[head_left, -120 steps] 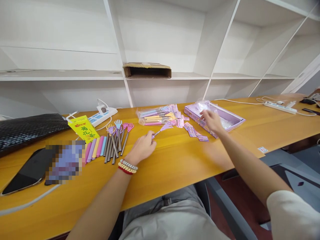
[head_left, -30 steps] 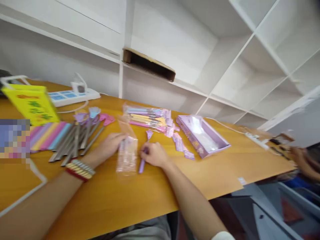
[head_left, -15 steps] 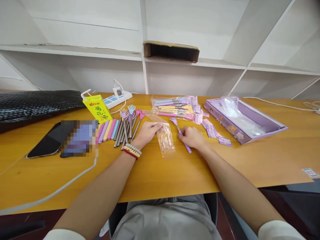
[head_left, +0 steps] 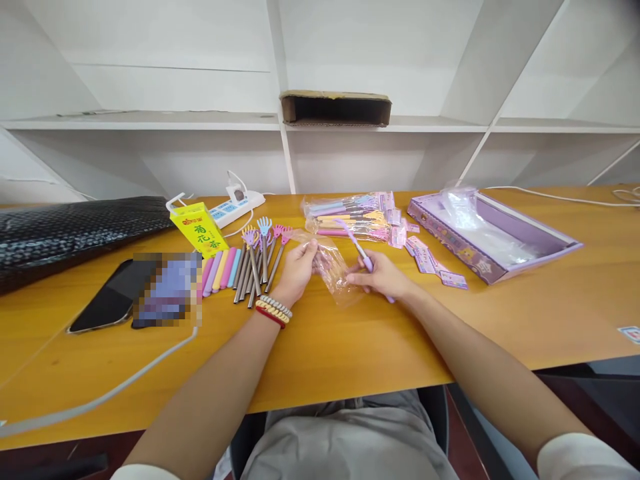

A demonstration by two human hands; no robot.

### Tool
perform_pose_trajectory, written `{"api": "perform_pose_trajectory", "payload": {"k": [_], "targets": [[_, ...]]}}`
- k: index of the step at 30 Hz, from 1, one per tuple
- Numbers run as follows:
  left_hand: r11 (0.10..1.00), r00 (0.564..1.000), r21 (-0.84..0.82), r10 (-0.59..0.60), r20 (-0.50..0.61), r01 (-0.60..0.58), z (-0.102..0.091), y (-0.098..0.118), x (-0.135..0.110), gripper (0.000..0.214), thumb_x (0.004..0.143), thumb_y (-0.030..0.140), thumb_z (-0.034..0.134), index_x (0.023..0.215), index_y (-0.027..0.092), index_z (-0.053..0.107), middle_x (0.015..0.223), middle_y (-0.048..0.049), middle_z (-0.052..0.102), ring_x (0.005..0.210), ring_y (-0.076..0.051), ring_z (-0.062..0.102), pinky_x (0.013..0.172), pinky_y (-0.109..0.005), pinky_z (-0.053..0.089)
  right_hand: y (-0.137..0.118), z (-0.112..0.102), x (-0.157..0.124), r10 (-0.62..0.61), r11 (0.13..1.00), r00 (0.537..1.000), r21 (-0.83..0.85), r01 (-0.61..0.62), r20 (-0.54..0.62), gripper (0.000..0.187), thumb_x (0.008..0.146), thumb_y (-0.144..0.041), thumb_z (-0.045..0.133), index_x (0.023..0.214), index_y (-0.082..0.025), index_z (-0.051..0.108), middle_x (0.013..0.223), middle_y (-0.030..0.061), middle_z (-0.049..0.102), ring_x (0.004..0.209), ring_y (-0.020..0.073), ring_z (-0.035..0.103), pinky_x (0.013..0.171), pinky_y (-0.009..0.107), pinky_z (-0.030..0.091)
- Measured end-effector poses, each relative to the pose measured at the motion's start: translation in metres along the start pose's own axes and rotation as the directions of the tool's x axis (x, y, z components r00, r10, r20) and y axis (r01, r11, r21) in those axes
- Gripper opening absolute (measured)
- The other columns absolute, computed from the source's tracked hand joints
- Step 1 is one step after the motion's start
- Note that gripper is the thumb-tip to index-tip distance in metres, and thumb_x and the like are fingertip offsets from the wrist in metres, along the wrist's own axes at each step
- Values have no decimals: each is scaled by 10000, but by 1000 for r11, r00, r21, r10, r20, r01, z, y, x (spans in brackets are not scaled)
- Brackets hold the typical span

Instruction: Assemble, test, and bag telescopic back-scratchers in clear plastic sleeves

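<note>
My left hand pinches the top of a small clear plastic bag just above the wooden table. My right hand grips a purple back scratcher by its handle, its claw end pointing up and left over the bag. Left of my left hand lies a row of unwrapped back scratchers with pastel handles and metal shafts. Behind my hands sits a pile of bagged scratchers.
A purple tray box holding clear bags lies at the right, with small pink label cards beside it. A yellow drink carton, a power strip, a phone and a black bag stand at the left. White shelves rise behind.
My right hand has lifted the purple scratcher off the table and tilted it over the bag. My left hand has raised the bag's top slightly.
</note>
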State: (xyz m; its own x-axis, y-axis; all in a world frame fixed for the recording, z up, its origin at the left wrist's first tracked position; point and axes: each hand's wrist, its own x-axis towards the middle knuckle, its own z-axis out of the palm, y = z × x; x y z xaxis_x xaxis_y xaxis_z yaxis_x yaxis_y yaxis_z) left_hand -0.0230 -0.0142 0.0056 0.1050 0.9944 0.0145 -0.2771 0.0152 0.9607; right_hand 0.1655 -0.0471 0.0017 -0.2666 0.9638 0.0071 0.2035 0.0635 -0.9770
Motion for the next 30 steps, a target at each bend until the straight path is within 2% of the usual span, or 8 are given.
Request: {"api": "perform_pose_trajectory", "payload": {"k": [2,5,8,10,15,20,23,30], "targets": [[999,1000,-34,-8,25,8,2,1,-3,345,717,479,622,774,150,539,662,-20,596,566,-128,584,500,-228,478,2,1,1,-22,1000,1000,-5,23,17,394,597,-314,703,743,-209,352,709,-26,572,430,66,434,399,204,339],[992,984,-46,-108,142,115,5,2,-9,360,683,393,688,921,172,533,784,-36,633,670,-149,622,585,-268,523,5,0,3,-119,989,988,-102,109,-96,306,623,-264,662,722,-199,380,644,-47,507,498,75,422,474,212,356],[974,938,74,-224,262,212,6,0,-14,490,598,247,767,1020,176,529,825,-52,650,700,-168,632,616,-301,540,3,-2,1,-197,946,970,-288,151,-142,226,663,-272,624,727,-191,423,642,-43,499,543,88,420,519,221,345],[969,934,134,-235,269,205,5,-2,-13,455,567,210,781,964,146,569,766,-52,649,661,-160,624,607,-292,540,-1,-4,-1,-241,889,963,-424,171,-118,204,706,-318,601,725,-188,444,627,-41,495,543,93,411,524,226,320],[997,999,63,-46,16,45,-3,-1,-2,293,568,257,775,746,103,601,676,-47,633,627,-144,611,581,-252,528,-8,-10,-5,-317,735,948,-638,229,-24,313,807,-427,499,631,-190,398,539,-46,410,508,94,353,507,236,246],[990,978,-102,76,-197,-97,-16,6,8,321,553,266,784,748,111,582,659,-18,619,628,-130,611,591,-247,529,-1,-20,-3,-314,693,949,-674,255,37,191,783,-313,506,651,-184,454,553,-44,451,507,90,383,515,228,269],[985,975,-145,59,-216,-92,-18,8,9,317,560,256,780,747,108,571,659,-25,624,614,-118,610,596,-236,524,5,-24,-1,-288,710,957,-661,245,44,125,762,-280,515,695,-177,535,585,-27,510,527,98,427,524,225,299],[992,985,-122,12,-172,-33,-16,10,6,329,555,238,782,769,109,568,691,-35,634,627,-128,619,551,-227,519,3,-29,2,-319,736,947,-617,280,50,215,792,-362,527,774,-180,640,682,17,605,602,134,495,590,256,349]]}}
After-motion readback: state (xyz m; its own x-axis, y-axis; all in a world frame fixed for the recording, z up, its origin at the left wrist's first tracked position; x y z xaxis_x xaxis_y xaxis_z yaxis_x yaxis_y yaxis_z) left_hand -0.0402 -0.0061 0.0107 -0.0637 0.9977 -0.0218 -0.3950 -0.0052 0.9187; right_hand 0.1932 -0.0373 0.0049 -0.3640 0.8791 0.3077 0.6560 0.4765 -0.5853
